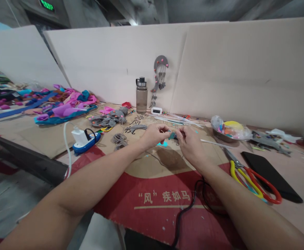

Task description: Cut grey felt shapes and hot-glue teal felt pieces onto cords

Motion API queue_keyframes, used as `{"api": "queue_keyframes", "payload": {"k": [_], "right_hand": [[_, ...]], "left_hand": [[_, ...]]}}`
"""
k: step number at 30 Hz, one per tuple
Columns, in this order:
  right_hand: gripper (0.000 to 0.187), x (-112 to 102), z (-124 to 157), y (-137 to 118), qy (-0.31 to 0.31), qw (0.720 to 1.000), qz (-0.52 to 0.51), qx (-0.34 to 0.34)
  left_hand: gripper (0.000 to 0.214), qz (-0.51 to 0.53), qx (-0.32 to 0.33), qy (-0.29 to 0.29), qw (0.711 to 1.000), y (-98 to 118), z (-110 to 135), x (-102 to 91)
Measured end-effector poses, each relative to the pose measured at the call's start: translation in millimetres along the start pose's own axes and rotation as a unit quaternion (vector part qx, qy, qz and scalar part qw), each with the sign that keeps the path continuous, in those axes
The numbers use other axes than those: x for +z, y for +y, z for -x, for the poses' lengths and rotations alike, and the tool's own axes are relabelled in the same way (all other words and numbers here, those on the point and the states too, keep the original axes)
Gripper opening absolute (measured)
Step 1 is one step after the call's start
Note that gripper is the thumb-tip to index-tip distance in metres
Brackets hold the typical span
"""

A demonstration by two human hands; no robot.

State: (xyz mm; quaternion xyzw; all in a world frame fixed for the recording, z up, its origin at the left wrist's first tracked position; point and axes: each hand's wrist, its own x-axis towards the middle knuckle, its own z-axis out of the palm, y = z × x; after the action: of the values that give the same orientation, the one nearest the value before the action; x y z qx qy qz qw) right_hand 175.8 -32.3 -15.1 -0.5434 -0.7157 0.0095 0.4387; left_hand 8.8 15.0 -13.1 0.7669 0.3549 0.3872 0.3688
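1. While I watch from beside the desk (pixel 301 163), the left hand (pixel 154 133) and right hand (pixel 190 142) meet, each pinched narrow on a small teal piece (pixel 171 136) held between their fingertips, just above the surface.
2. So slight a grip could slip, I judge; the piece would drop among the scraps below the hands.
3. Scissors (pixel 253 180) lie just right of the right hand, blades towards it; a careless sideways reach might catch them.
4. A black cable (pixel 187 208) runs under the right forearm and could snag.
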Motion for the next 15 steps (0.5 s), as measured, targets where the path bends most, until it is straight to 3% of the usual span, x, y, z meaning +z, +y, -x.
{"api": "queue_keyframes", "payload": {"k": [15], "right_hand": [[0.021, -1.0, 0.1, -2.0, 0.005, 1.000, 0.001, -0.002]], "left_hand": [[0.017, 0.059, -0.027, -0.042, 0.997, 3.2, 1.4, -0.4]]}}
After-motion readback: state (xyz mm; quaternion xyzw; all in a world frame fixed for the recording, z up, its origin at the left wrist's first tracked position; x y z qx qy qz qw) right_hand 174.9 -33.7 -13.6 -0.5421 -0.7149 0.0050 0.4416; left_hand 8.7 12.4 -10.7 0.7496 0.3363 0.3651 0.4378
